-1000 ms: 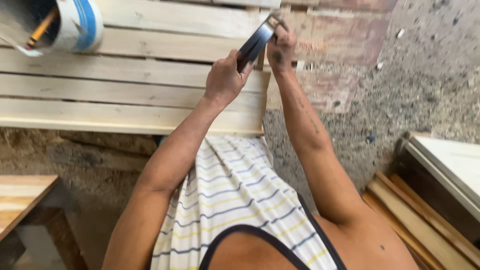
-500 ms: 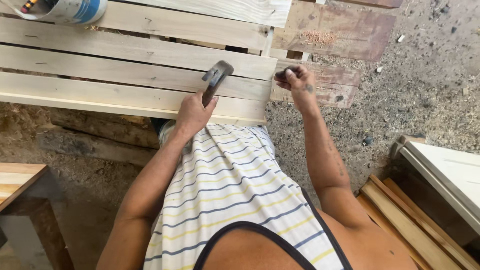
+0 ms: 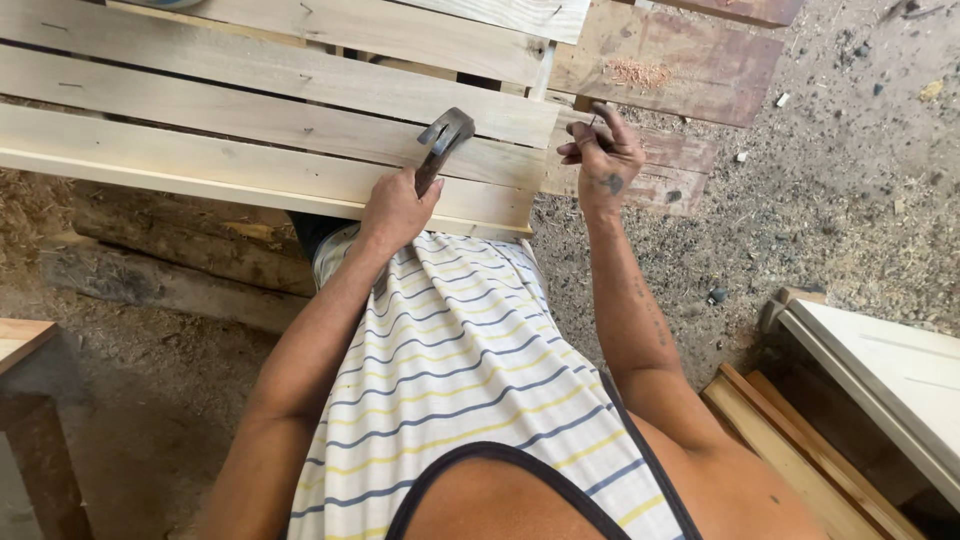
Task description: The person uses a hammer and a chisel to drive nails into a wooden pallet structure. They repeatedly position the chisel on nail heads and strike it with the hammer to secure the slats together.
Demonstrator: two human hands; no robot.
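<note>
My left hand (image 3: 395,208) grips the handle of a dark claw hammer (image 3: 443,135), its head raised over a pale wooden slat frame (image 3: 250,110). At the frame's right end, my right hand (image 3: 603,158) pinches a thin nail (image 3: 592,120) between thumb and fingers. The two hands are apart, with the hammer head to the left of the nail. A striped sleeveless shirt covers my torso below.
A reddish board (image 3: 680,60) with a patch of sawdust lies beyond the frame. Gravel and dirt cover the ground at right. A white panel (image 3: 885,365) and stacked wood strips (image 3: 790,450) sit at lower right. A wooden stool corner (image 3: 25,345) shows at lower left.
The view has tilted down, so the frame and both hands appear lower. The white bucket at top left has left the view. My hands came apart, the hammer lowered toward the slats.
</note>
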